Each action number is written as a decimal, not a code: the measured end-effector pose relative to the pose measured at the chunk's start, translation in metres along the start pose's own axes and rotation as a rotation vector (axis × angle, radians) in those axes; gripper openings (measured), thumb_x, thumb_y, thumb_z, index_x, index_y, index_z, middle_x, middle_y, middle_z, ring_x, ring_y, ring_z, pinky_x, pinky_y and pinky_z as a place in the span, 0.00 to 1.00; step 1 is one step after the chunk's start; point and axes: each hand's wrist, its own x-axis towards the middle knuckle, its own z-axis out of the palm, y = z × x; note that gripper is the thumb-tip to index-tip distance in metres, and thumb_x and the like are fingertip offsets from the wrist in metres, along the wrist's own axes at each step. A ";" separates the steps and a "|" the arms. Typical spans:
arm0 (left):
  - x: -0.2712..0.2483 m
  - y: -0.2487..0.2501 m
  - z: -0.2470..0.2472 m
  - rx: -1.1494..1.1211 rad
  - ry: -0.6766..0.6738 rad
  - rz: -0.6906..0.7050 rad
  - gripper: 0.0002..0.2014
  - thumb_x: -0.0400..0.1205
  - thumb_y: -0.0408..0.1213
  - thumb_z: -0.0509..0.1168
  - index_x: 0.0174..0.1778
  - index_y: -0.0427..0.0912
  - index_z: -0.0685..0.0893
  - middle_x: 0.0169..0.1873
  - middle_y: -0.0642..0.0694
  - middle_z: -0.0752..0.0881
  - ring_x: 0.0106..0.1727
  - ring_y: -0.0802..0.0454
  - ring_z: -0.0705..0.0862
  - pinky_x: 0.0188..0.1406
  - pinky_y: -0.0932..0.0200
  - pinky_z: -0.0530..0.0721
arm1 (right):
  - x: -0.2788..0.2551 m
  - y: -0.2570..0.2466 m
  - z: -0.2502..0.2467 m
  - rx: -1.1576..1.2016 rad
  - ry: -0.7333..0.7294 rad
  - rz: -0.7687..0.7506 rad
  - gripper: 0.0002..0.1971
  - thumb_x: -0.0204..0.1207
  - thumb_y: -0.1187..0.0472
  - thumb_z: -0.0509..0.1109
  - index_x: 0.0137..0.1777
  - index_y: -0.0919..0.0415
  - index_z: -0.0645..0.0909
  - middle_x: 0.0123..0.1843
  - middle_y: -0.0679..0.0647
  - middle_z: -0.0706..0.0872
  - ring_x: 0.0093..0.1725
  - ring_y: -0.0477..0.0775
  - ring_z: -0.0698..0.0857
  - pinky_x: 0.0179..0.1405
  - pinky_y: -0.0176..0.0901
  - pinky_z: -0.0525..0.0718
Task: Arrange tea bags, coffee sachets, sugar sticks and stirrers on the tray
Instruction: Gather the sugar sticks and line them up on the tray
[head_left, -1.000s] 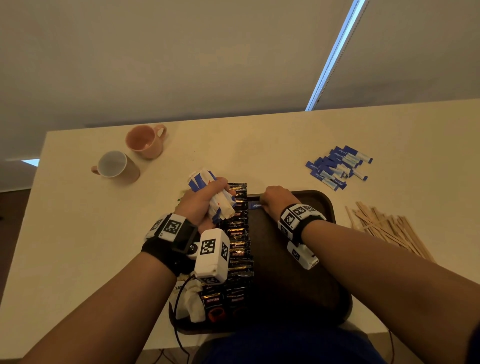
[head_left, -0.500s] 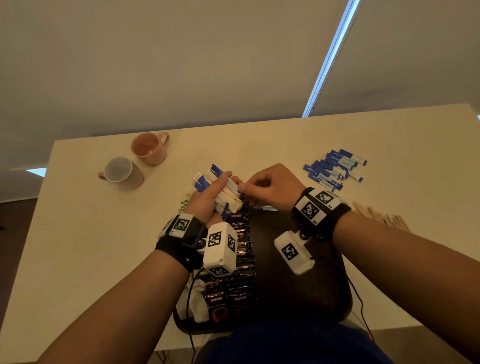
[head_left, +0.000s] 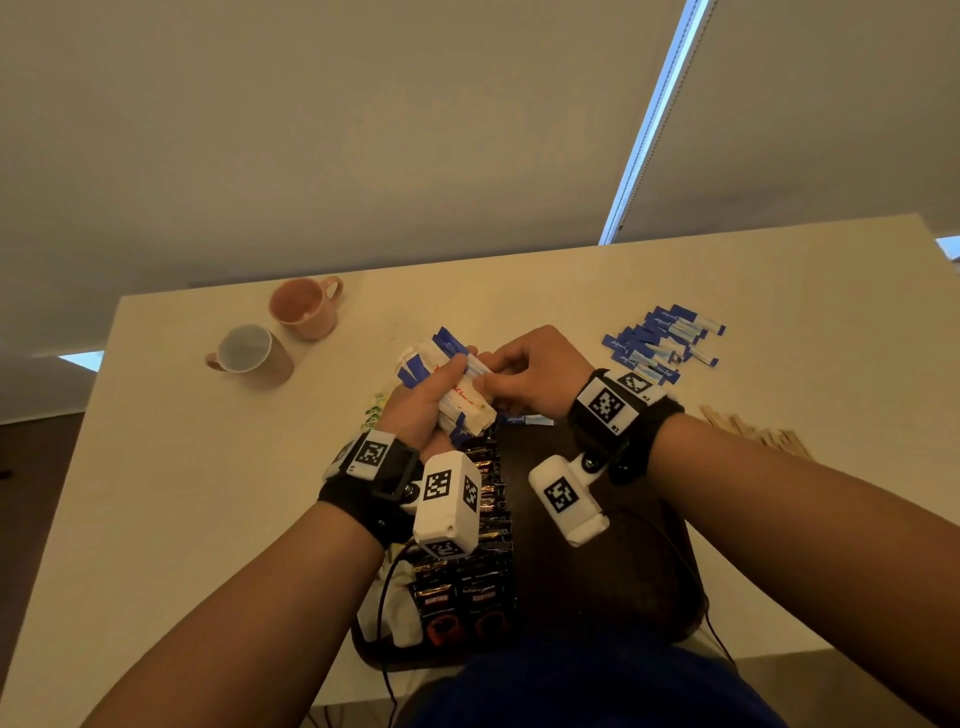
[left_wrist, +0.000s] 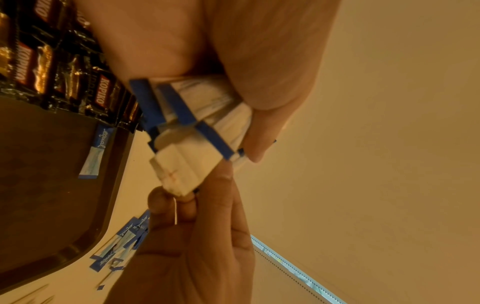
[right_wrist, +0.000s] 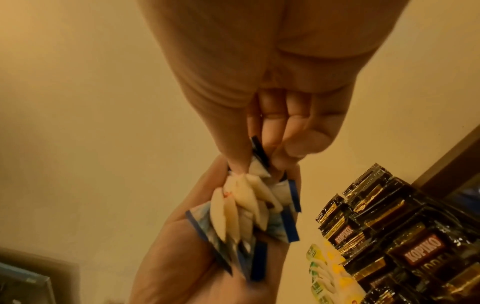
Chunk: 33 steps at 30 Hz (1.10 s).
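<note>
Clutching the sugar stick bundle (head_left: 457, 387) in my left hand (head_left: 423, 410) so my right hand (head_left: 524, 376) can pinch one stick free above the tray (head_left: 613, 571).

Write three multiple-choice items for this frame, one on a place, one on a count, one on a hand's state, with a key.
1. Where do the coffee sachets lie?
A. along the tray's left side
B. beside the mugs
C. on the stirrers

2. How many mugs stand on the table?
A. one
B. two
C. four

3. What is the left hand doing?
A. resting flat on the table
B. gripping a bundle of sugar sticks
C. lifting a mug

Key: 1 A, they line the left side of the tray. 2 B, a pink mug and a grey mug. 3 B, its fingers wrap the bundle of sugar sticks, and the right hand pinches one.
</note>
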 end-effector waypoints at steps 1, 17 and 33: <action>0.000 0.000 -0.001 0.014 0.006 -0.002 0.12 0.86 0.38 0.63 0.62 0.40 0.85 0.56 0.35 0.90 0.55 0.39 0.89 0.54 0.42 0.87 | 0.000 0.001 -0.001 0.007 0.007 0.015 0.08 0.76 0.61 0.76 0.53 0.61 0.90 0.40 0.59 0.92 0.35 0.54 0.88 0.40 0.50 0.90; 0.009 0.008 -0.005 -0.085 0.085 -0.037 0.08 0.88 0.33 0.58 0.56 0.35 0.81 0.56 0.38 0.87 0.54 0.46 0.87 0.47 0.52 0.91 | -0.008 0.060 -0.033 -0.253 0.115 0.165 0.07 0.75 0.55 0.76 0.48 0.59 0.89 0.36 0.50 0.89 0.32 0.45 0.85 0.31 0.34 0.82; 0.009 0.010 -0.012 -0.073 0.083 -0.047 0.08 0.88 0.33 0.59 0.56 0.35 0.82 0.45 0.41 0.92 0.48 0.48 0.91 0.42 0.56 0.92 | -0.012 0.124 -0.003 -0.962 -0.251 0.165 0.13 0.80 0.52 0.69 0.58 0.59 0.82 0.55 0.57 0.83 0.57 0.59 0.83 0.56 0.49 0.82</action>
